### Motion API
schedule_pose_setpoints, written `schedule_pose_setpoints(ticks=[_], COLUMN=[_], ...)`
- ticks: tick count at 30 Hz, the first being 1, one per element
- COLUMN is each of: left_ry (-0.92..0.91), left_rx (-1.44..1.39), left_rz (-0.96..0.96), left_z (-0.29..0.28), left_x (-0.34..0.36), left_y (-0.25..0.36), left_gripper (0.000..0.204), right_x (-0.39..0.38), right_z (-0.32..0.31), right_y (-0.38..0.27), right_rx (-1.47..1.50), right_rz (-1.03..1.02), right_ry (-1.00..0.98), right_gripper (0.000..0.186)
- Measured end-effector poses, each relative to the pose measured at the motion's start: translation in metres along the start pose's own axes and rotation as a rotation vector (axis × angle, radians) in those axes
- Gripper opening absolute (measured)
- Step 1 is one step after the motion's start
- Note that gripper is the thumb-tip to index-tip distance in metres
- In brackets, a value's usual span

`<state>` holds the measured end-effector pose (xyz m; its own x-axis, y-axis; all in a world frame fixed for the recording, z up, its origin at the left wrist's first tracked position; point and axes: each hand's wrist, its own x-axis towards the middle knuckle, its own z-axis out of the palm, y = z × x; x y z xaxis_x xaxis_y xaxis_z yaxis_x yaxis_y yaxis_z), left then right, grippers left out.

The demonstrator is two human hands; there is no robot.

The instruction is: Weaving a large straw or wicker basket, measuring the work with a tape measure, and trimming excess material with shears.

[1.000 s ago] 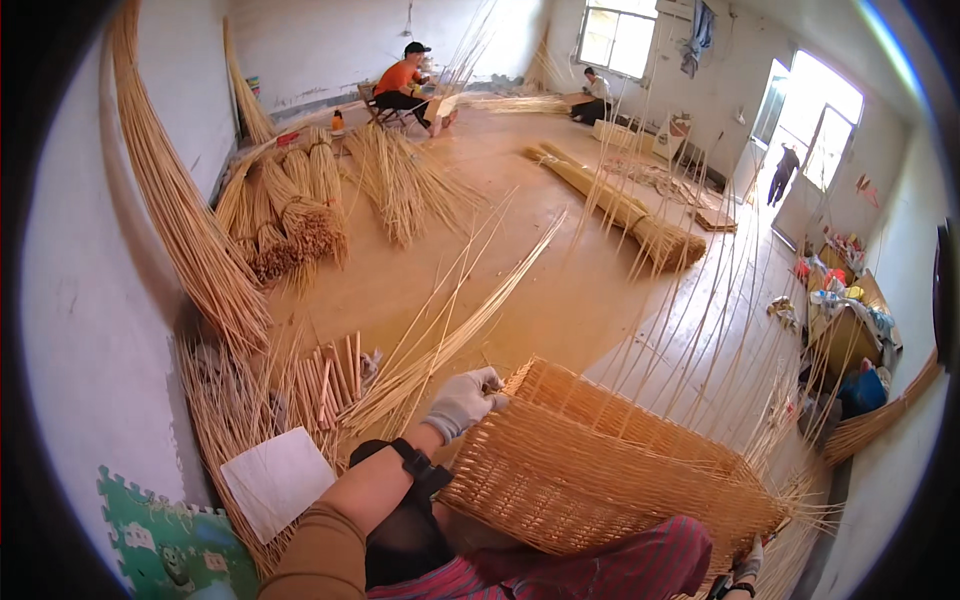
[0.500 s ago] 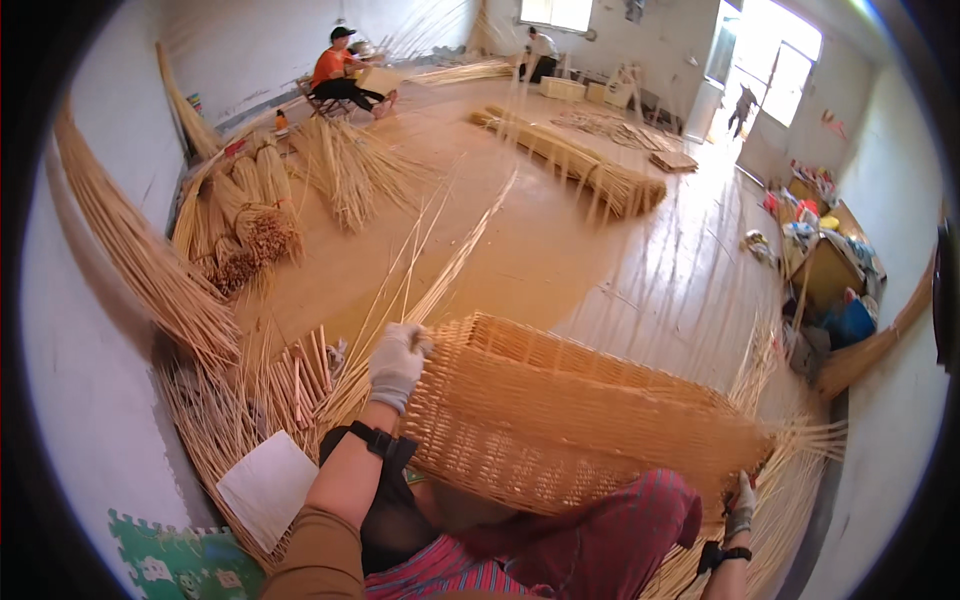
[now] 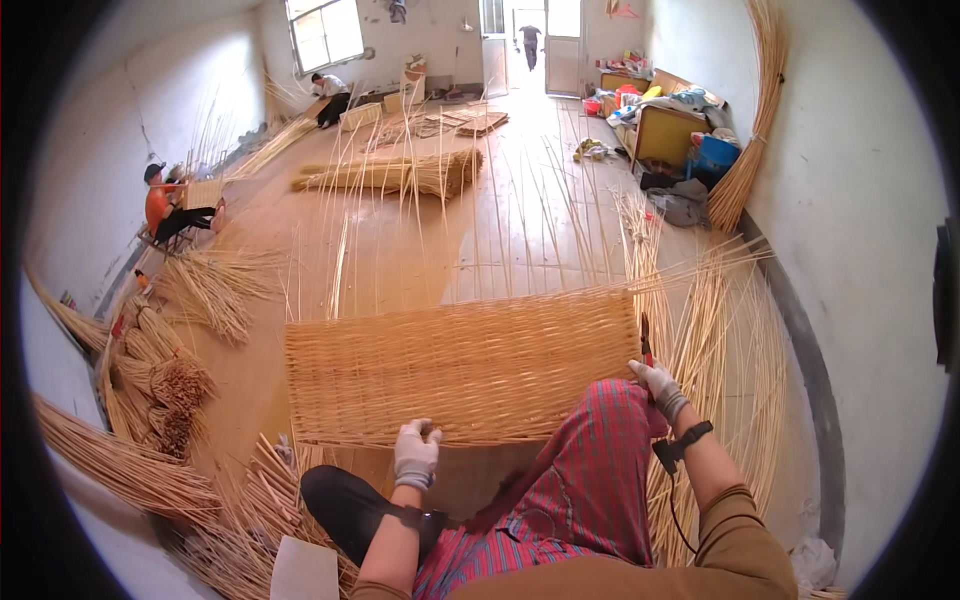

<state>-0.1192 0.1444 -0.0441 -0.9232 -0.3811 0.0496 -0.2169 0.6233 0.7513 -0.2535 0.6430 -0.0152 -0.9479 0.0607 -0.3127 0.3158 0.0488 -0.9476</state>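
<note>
In the head view, the wicker piece (image 3: 460, 370) lies in front of the person's knees, its broad rectangular face turned to the camera: glossy golden-brown strands packed in close horizontal rows, with a firm lower edge. Thin pale stakes (image 3: 700, 265) rise from the upper edge and splay out beyond its upper right corner. The left hand (image 3: 416, 453), in an off-white knitted glove, is at the lower edge, left of the middle, with its fingers curled; whether they pinch the rim or only rest against it I cannot tell. The right hand (image 3: 658, 388), gloved alike, is at the lower right corner, its fingers closed around a red-handled tool (image 3: 647, 350) with a dark, narrow upper end. Striped red cloth (image 3: 590, 470) covers the right knee, just beside that corner. The far side and depth of the weave are hidden behind its face, the tool's lower part is inside the hand, and the upper stakes fade into the bright floor. A white sheet (image 3: 305, 572) is cut off by the lower edge. The smooth tan floor (image 3: 245, 370) carries loose reeds (image 3: 705, 360) at the right, a thick bundle (image 3: 390, 177) across the middle and sheaves (image 3: 165, 385) at the left. A tall bundle (image 3: 755, 130) leans on the whitewashed right wall (image 3: 860, 200) beside a blue bucket (image 3: 715, 155). Farther back are a co-worker in orange (image 3: 158, 205), another in a pale top (image 3: 335, 97), and a dark figure (image 3: 530, 45) in the glaring doorway.
</note>
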Motion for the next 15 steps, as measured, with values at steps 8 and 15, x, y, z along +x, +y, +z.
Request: schedule_pose_setpoints(ticks=[8,15], left_ry=[0.008,0.04], left_rx=[0.106,0.186], left_rz=[0.037,0.001], left_z=[-0.003,0.012], left_x=[-0.001,-0.032], left_y=[0.013,-0.007], left_gripper=[0.022,0.017], right_x=[-0.003,-0.012], right_z=[0.0,-0.004], right_y=[-0.013,-0.008], right_rx=[0.148,0.082], right_rz=[0.068,-0.075], right_ry=[0.096,0.037], right_gripper=[0.043,0.039])
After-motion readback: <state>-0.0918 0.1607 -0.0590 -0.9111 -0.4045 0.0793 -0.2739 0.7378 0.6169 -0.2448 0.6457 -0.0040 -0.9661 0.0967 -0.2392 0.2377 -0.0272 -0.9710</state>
